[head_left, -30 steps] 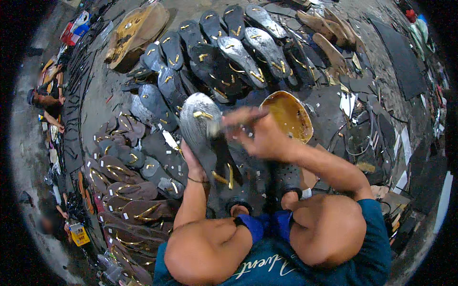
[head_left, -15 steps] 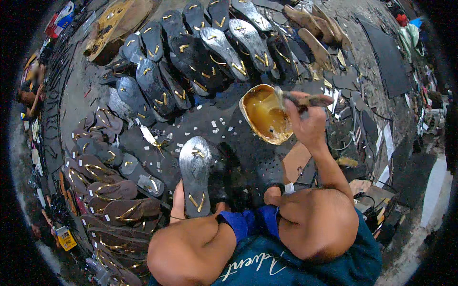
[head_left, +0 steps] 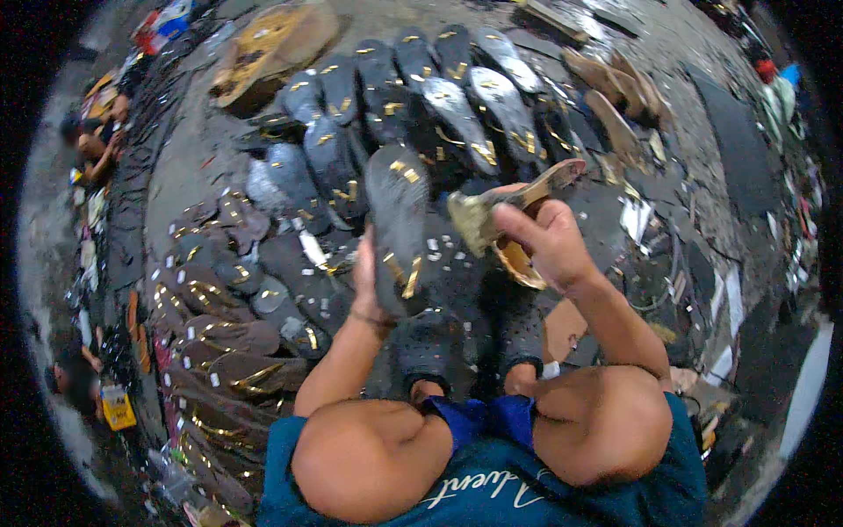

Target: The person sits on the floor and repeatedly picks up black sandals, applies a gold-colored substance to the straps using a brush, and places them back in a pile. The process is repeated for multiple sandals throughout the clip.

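A dark sandal sole (head_left: pixel 397 211) with gold strap ends poking through is held up in front of me. My left hand (head_left: pixel 366 279) grips it along its left edge near the lower end. My right hand (head_left: pixel 555 246) is closed round the flat handle of a brush (head_left: pixel 472 223), whose yellowish, glue-coated bristles point left toward the sole, apart from it. Behind and below that hand stands a tub of amber glue (head_left: pixel 522 263), largely hidden by the hand and brush.
Several black soles (head_left: pixel 502 97) with gold strap ends lie in rows ahead. Brown sandals with gold straps (head_left: pixel 230 338) are stacked at the left. Tan wedge soles (head_left: pixel 606 88) lie far right, and a stained board (head_left: pixel 274 53) far left. White scraps dot the ground; people sit at the left edge.
My right hand has lifted the brush out of the glue tub and brought it left. My left hand has raised the sole forward from beside my knee. The view has shifted slightly.
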Action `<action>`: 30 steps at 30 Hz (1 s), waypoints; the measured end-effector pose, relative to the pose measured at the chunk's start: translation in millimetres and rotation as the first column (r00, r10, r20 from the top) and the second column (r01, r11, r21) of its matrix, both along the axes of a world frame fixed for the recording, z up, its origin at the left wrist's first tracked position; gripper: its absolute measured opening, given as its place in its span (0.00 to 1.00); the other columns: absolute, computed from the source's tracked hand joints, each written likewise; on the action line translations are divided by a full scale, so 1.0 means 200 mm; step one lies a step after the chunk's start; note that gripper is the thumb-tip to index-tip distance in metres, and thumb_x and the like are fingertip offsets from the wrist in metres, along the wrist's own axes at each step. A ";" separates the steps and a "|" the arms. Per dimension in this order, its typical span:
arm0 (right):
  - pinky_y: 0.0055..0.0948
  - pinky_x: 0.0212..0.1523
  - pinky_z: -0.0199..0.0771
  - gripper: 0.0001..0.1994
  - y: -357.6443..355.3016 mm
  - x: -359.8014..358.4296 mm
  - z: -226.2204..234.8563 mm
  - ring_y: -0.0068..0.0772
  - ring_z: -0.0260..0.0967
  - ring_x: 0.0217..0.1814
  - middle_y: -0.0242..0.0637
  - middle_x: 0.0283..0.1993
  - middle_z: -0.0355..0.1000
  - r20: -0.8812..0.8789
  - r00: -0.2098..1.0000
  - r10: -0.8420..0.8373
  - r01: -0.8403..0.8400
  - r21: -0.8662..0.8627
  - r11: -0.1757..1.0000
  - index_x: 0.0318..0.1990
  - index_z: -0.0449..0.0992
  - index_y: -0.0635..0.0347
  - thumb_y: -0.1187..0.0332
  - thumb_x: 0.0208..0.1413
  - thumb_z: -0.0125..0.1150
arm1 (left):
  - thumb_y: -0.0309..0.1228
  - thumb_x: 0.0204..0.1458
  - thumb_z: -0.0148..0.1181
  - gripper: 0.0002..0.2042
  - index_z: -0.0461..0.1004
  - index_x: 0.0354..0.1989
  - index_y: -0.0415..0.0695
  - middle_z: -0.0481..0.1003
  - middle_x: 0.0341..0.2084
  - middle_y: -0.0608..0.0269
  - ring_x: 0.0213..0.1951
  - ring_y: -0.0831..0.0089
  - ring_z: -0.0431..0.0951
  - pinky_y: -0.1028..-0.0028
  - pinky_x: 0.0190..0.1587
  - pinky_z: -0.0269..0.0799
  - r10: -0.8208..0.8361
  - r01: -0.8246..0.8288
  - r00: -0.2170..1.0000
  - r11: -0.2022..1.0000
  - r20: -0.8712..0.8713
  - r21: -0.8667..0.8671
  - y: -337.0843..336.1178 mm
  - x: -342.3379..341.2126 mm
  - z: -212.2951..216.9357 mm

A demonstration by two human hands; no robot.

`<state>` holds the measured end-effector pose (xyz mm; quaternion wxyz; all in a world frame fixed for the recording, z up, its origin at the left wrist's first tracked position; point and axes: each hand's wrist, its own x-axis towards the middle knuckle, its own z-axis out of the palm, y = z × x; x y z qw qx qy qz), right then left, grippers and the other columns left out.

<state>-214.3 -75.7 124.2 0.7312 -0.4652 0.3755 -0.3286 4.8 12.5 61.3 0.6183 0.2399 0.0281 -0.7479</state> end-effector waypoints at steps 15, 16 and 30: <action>0.39 0.47 0.71 0.24 0.10 0.18 -0.01 0.40 0.73 0.42 0.36 0.41 0.75 -0.158 0.977 0.144 -0.201 -0.906 0.372 0.50 0.75 0.53 0.70 0.40 0.66 | 0.47 0.60 0.40 0.26 0.70 0.49 0.35 0.76 0.41 0.49 0.39 0.61 0.78 0.65 0.44 0.76 0.091 -0.180 0.876 0.973 -0.473 -0.147 -0.06 0.10 -0.08; 0.41 0.49 0.71 0.23 0.10 0.25 -0.04 0.40 0.73 0.41 0.36 0.41 0.75 -0.125 0.988 0.090 -0.153 -0.868 0.473 0.50 0.76 0.53 0.70 0.40 0.66 | 0.46 0.60 0.40 0.25 0.70 0.49 0.34 0.75 0.41 0.49 0.38 0.61 0.78 0.65 0.43 0.76 0.123 -0.208 0.841 0.972 -0.527 -0.106 -0.05 0.14 -0.07; 0.41 0.42 0.66 0.20 0.02 0.32 0.06 0.38 0.71 0.41 0.33 0.38 0.73 -0.226 0.974 0.006 -0.226 -0.973 0.058 0.50 0.74 0.48 0.67 0.46 0.58 | 0.45 0.65 0.39 0.21 0.68 0.56 0.42 0.75 0.47 0.58 0.46 0.69 0.77 0.66 0.50 0.74 0.162 -0.057 0.733 0.982 0.660 -0.178 0.06 -0.01 -0.10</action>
